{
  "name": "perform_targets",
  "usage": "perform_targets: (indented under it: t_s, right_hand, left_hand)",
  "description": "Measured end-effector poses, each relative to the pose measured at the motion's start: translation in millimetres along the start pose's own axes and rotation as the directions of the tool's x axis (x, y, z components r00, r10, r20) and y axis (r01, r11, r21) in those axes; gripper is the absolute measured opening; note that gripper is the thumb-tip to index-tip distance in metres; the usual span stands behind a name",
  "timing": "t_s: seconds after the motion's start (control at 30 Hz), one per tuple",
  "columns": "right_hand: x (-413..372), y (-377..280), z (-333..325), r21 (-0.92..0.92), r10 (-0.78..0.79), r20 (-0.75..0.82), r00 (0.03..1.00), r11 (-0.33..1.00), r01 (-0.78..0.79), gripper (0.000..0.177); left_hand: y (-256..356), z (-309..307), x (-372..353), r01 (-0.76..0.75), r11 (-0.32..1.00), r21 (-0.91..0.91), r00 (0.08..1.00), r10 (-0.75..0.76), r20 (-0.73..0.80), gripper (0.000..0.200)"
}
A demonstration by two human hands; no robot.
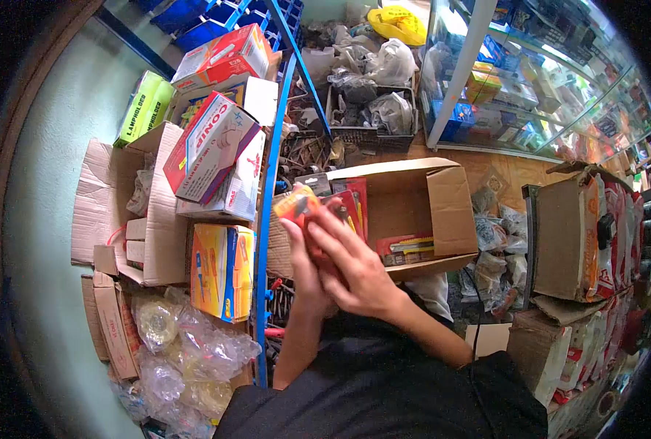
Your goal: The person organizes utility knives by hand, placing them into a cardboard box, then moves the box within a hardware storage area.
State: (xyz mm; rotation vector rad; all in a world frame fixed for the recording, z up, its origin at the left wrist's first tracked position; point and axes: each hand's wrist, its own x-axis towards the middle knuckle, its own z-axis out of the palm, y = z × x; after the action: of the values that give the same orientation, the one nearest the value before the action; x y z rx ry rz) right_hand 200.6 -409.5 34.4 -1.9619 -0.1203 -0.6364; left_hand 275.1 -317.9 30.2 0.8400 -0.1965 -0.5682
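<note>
Orange-topped package, slightly blurred, is held above the left end of an open cardboard box. The grip of the left hand and that of the right hand are pressed together around it, the left thumb against its near side, the right fingers nearly straight across its lower part; how the left fingers lie behind it cannot be told. Inside the cardboard box, red packs stand at the left end, partly hidden by the hands, and flat red-and-yellow packs lie at the near right. Left of the hands runs a blue metal post; beyond it a CONIS box leans over a yellow-and-blue box, with clear plastic bags below. A glass display case stands at the upper right.
</note>
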Motion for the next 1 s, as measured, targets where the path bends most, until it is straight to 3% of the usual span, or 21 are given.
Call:
perform_targets:
  t_s: [0.07,0.13,0.2,0.3,0.33,0.4,0.53,0.57,0.6,0.67,0.7,0.73,0.8,0.87,0.93,1.0]
  right_hand:
    - [-19.4,-2.4,6.1,-0.043,0.034,0.11,0.993,0.999,-0.029,0.072]
    - [-29.1,-2.8,6.3,-0.072,0.013,0.155,0.988,0.997,-0.002,0.073]
    - [-32.1,-5.7,1.7,-0.088,0.016,0.204,0.979,0.996,0.002,0.073]
    - [-21.8,-9.9,-9.1,-0.105,-0.007,0.216,0.976,0.994,0.03,0.072]
    - [-15.6,-12.2,-13.3,-0.117,-0.02,0.21,0.978,0.992,0.045,0.071]
    - [3.0,-11.0,-13.8,-0.138,0.024,0.132,0.991,0.99,-0.006,0.07]
    - [3.0,-15.2,-7.3,-0.124,0.016,0.135,0.991,0.992,0.001,0.069]
    - [0.9,-15.0,-5.0,-0.104,0.011,0.135,0.991,0.995,0.003,0.068]
    - [-3.8,-12.3,-5.4,-0.045,0.014,0.184,0.983,0.999,-0.005,0.069]
    - [-17.3,-1.8,-14.8,0.068,0.012,0.278,0.96,0.997,-0.032,0.069]
    - [-22.9,0.5,-18.0,0.112,0.062,0.298,0.953,0.989,-0.099,0.067]
    - [-25.2,1.0,-20.0,0.098,0.052,0.302,0.952,0.992,-0.085,0.066]
    - [-28.1,2.0,-23.6,0.071,0.032,0.308,0.951,0.996,-0.056,0.065]
    - [-18.1,-1.0,-30.7,-0.046,0.01,0.311,0.95,0.999,0.005,0.063]
    - [-2.5,-13.7,-37.0,-0.152,0.024,0.303,0.953,0.988,0.024,0.063]
    - [-5.1,-15.1,-34.5,-0.102,0.047,0.289,0.956,0.995,-0.019,0.061]
  left_hand:
    - [9.1,-27.4,15.5,0.054,0.974,-0.222,0.998,-0.044,0.048,0.067]
    - [15.8,-23.1,17.5,0.026,0.984,-0.178,0.989,-0.052,-0.14,0.069]
    - [17.3,-21.4,17.9,0.045,0.955,-0.292,0.982,-0.096,-0.162,0.069]
    - [7.0,-26.7,9.4,0.079,0.897,-0.434,0.996,-0.092,-0.008,0.073]
    - [-1.4,-21.1,4.5,0.108,0.929,-0.354,0.992,-0.122,-0.017,0.07]
    - [-6.5,3.6,-2.5,0.189,0.899,-0.395,0.968,-0.239,-0.079,0.069]
    - [11.0,10.2,6.8,0.02,0.983,-0.181,0.996,-0.036,-0.087,0.074]
    - [12.7,2.9,9.5,0.001,0.986,-0.164,0.991,-0.023,-0.133,0.078]
    - [16.8,-13.5,11.6,0.096,0.977,-0.188,0.991,-0.111,-0.072,0.074]
    - [22.7,-27.7,34.4,0.056,0.947,-0.316,0.97,-0.127,-0.208,0.068]
    - [30.2,-20.9,29.5,0.098,0.953,-0.287,0.964,-0.162,-0.209,0.063]
    - [30.6,-24.3,30.0,0.104,0.949,-0.298,0.967,-0.166,-0.193,0.064]
    - [24.3,-19.6,34.2,0.018,0.965,-0.261,0.922,-0.117,-0.369,0.066]
    - [12.3,-11.3,30.7,-0.044,0.971,-0.233,0.899,-0.063,-0.434,0.068]
    - [9.4,-18.6,25.6,-0.012,0.966,-0.259,0.924,-0.089,-0.372,0.07]
    - [9.1,-26.2,24.8,0.027,0.96,-0.28,0.946,-0.115,-0.303,0.071]
